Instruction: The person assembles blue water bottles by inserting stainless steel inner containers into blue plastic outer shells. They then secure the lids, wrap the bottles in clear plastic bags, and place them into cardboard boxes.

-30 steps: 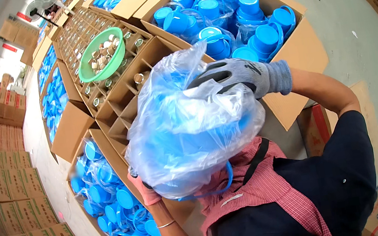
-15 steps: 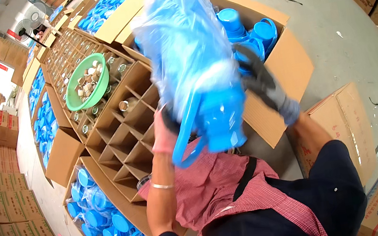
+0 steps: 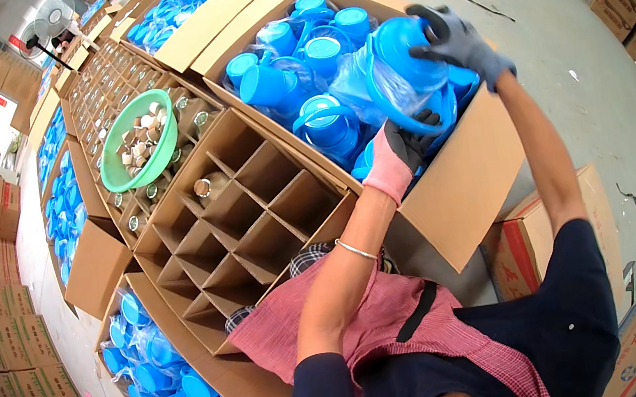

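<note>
A blue plastic jug-like shell with a looped handle, partly in clear film, lies tilted on other blue shells at the right side of an open carton. My right hand, in a grey and black glove, curls round its far end. Lower down, my left hand, in a pink and black glove, closes at the handle loop; some of its fingers are hidden. Left of this carton is a divided carton, most of its near cells bare, with one glass bottle standing in it.
A green basin of small pale blocks rests on glass bottles in the divided cartons. More blue shells fill an open carton at lower left. Stacked cartons line the left; a closed carton sits by my right arm.
The film-wrapped blue bundle held up before me has come down to the right into the open carton. Both hands moved right with it, and the carton's contents now show.
</note>
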Tool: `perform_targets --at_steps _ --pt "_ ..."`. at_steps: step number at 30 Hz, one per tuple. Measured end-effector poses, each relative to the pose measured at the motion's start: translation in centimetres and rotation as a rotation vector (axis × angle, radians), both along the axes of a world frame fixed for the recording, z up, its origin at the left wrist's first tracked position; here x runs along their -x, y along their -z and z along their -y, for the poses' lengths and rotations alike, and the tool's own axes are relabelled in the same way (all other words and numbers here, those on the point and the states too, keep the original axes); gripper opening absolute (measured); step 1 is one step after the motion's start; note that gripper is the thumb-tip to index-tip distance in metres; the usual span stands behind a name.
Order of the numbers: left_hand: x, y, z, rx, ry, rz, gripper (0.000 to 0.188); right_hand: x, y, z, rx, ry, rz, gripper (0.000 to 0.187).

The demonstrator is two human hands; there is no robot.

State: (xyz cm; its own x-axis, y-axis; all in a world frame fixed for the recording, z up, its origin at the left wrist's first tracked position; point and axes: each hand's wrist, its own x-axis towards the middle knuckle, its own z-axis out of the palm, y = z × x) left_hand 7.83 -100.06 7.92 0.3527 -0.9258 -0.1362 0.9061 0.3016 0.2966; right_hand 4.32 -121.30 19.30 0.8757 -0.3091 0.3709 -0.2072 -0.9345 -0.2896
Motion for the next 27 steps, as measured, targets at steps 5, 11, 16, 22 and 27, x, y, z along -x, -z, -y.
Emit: perform_targets --at_steps 5,11,16,22,27 --pt "-1.3 -0.6 -6.1 -0.157 -0.137 0.184 0.055 -10.5 2.5 -1.1 0.030 -0.129 -0.401 0.079" --pt "0.1 1.9 -21.1 -0.402 -0.216 0.669 0.047 -14.9 7.6 -2.6 0.133 -0.062 -0.553 0.075" --pt "2.0 3.6 -26.0 -0.485 -0.339 0.427 0.053 -16.6 14.7 -5.9 -0.197 -0.387 -0.399 0.071" --pt "1.8 2.7 -26.4 -0.547 -0.378 0.518 0.053 -14.4 19.7 -10.2 0.085 -0.425 -0.281 0.044" --pt "-0.7 3.7 -24.8 -0.570 -0.399 0.752 0.045 -13.4 12.2 -5.0 -0.044 -0.363 0.191 0.040"
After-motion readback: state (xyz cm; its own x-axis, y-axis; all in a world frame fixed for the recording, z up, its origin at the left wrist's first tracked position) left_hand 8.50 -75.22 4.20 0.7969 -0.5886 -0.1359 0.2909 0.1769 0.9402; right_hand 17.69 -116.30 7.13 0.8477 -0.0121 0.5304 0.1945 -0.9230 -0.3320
